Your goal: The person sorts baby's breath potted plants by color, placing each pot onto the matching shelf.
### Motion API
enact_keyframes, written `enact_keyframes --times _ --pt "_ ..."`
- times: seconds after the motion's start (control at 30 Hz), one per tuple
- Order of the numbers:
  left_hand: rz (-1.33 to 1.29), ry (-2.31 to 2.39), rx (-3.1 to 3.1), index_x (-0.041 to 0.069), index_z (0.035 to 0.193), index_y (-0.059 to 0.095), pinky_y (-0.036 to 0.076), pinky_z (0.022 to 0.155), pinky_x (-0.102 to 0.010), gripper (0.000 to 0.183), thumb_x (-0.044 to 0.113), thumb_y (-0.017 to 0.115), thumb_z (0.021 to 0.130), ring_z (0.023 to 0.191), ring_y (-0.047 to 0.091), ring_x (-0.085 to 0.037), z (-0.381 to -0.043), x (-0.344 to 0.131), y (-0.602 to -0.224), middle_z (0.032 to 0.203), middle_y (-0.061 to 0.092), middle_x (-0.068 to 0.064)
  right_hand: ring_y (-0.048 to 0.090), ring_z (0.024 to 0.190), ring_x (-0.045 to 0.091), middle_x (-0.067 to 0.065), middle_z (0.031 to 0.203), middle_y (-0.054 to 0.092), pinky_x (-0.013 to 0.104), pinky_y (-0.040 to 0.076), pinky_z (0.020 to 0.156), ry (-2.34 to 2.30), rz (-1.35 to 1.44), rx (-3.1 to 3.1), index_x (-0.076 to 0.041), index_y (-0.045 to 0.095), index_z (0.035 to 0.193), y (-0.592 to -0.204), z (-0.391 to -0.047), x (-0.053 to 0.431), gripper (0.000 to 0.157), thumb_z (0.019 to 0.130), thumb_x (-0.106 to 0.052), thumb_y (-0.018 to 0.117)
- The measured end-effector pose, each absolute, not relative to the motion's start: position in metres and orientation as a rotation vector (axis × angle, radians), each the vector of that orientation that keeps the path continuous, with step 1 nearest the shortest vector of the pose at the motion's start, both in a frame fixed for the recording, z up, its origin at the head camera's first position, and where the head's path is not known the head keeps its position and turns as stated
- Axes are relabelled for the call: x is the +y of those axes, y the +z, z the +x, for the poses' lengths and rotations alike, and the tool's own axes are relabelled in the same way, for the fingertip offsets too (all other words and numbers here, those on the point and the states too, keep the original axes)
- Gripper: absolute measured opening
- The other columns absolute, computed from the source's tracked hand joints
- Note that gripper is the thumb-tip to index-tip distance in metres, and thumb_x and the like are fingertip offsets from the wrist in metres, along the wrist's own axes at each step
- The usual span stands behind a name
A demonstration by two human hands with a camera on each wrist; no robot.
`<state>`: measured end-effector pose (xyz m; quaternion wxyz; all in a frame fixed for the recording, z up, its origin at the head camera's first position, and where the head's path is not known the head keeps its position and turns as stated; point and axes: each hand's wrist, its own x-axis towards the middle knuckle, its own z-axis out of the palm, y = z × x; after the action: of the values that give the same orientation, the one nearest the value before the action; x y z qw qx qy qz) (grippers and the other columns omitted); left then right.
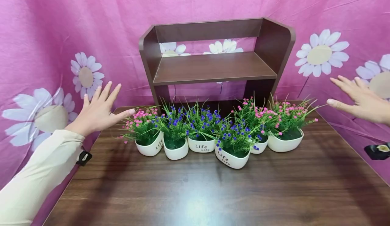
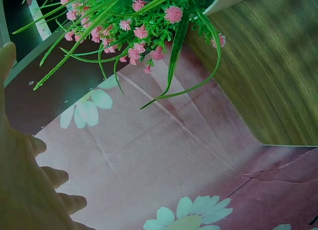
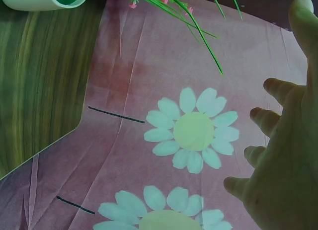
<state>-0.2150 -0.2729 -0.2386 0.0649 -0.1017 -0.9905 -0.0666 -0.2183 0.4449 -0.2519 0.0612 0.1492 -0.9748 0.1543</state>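
Note:
My left hand (image 1: 96, 113) hovers with spread fingers at the left of the table, holding nothing. Nearest to it is a potted plant with pink flowers (image 1: 146, 131) in a white pot, which the left wrist view shows apart from the fingers. On the far right my right hand (image 1: 362, 99) is raised, fingers spread, near another pink-flowered plant (image 1: 286, 128). Between these stand blue-flowered plants, one at the left (image 1: 175, 134), one in the middle (image 1: 201, 131) and one set forward (image 1: 234, 144). A further pink-flowered plant (image 1: 257, 124) is partly hidden behind that front one.
A dark brown two-tier shelf (image 1: 213, 67) stands behind the plants at the back of the wooden table (image 1: 195, 192). Around it hangs a pink cloth (image 1: 122, 23) printed with large white daisies. The table's side edges run below both hands.

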Motion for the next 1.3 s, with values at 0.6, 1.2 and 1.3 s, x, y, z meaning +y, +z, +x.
enact_keyframes --times 0.6,1.2,1.3 --pt "-0.414 -0.74 -2.77 0.024 0.155 -0.002 0.004 0.11 -0.068 0.103 0.053 0.066 0.084 0.147 -0.005 -0.033 -0.241 -0.251 -0.243 0.161 -0.009 -0.004 -0.026 0.139 0.031 0.022 0.155 -0.021 0.06 -0.021 0.106 0.916 0.361 -2.91 -0.021 -0.019 0.151 -0.295 -0.203 0.452 0.071 0.103 -0.025 0.033" --pt "-0.457 -1.367 -2.434 0.042 0.152 0.003 0.031 0.112 -0.047 0.105 0.035 0.078 0.079 0.146 0.016 -0.018 -0.277 -0.197 -0.248 0.159 0.009 0.016 0.009 0.126 -0.02 -0.011 0.16 0.0 -0.006 0.013 0.091 1.09 0.506 -2.791 -0.021 0.001 0.156 -0.395 -0.18 0.44 0.083 0.095 -0.006 0.055" --pt "-0.479 -1.462 -2.373 0.038 0.153 0.006 0.035 0.11 -0.047 0.104 0.027 0.079 0.08 0.145 0.02 -0.017 -0.28 -0.194 -0.25 0.159 0.013 0.012 0.015 0.124 -0.02 0.009 0.161 -0.001 -0.005 0.02 0.09 1.157 0.518 -2.791 -0.017 0.001 0.156 -0.404 -0.181 0.433 0.086 0.093 -0.005 0.058"
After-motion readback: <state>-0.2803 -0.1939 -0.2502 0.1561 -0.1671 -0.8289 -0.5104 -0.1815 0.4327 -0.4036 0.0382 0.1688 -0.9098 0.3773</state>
